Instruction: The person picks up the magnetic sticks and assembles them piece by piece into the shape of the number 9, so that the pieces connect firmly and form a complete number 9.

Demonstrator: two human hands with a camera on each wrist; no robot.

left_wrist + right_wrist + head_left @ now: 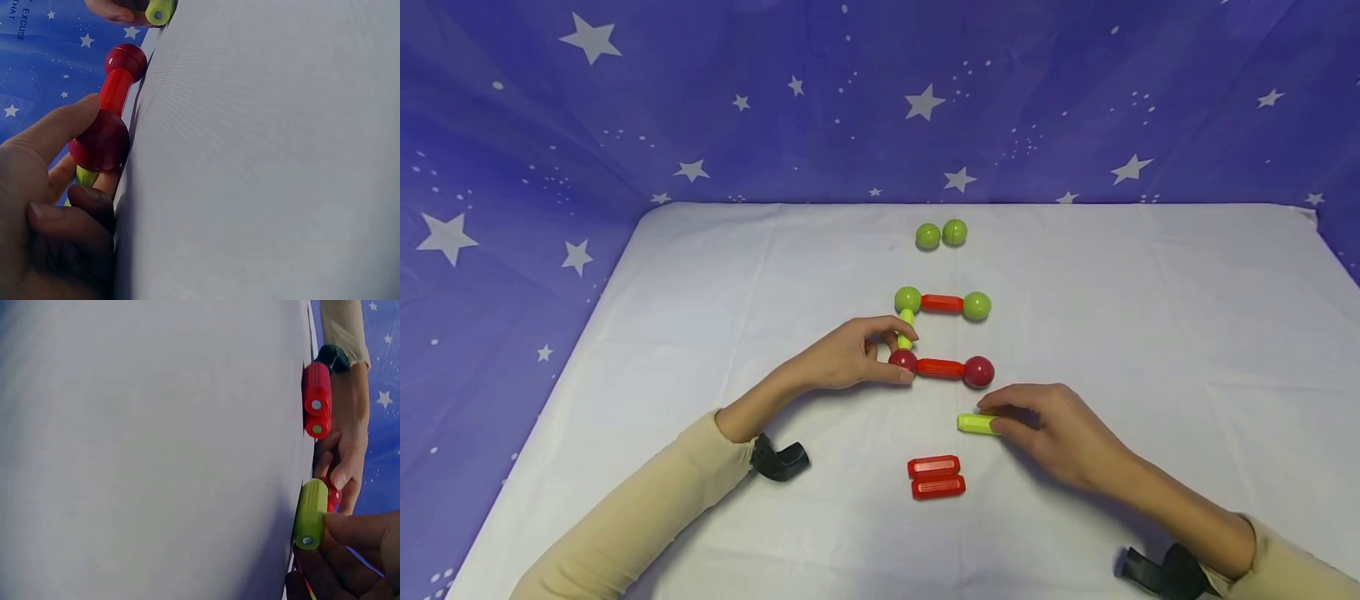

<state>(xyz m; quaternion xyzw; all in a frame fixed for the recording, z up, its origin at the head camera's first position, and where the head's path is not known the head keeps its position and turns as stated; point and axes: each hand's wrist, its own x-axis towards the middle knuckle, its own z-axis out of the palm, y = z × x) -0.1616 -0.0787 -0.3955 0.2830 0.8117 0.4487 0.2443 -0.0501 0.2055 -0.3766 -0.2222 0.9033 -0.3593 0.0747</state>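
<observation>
My left hand (846, 358) holds the dark red ball (100, 144) at a corner of a joined ball-and-rod shape, its index finger over a yellow-green rod (907, 317). A red rod (940, 368) runs from that ball to another dark red ball (978, 372). At the far end of the yellow-green rod is a green ball (907, 299), linked by a red rod (942, 303) to a second green ball (977, 306). My right hand (1063, 433) pinches a loose yellow-green magnetic rod (310, 515) between thumb and fingers, with a metal disc showing in its end.
Two loose red rods (936, 477) lie side by side nearer me. Beyond the joined shape sit two loose green balls (941, 234). White cloth (1150, 333) covers the table, and a blue star-patterned curtain (850, 100) hangs behind and at the left.
</observation>
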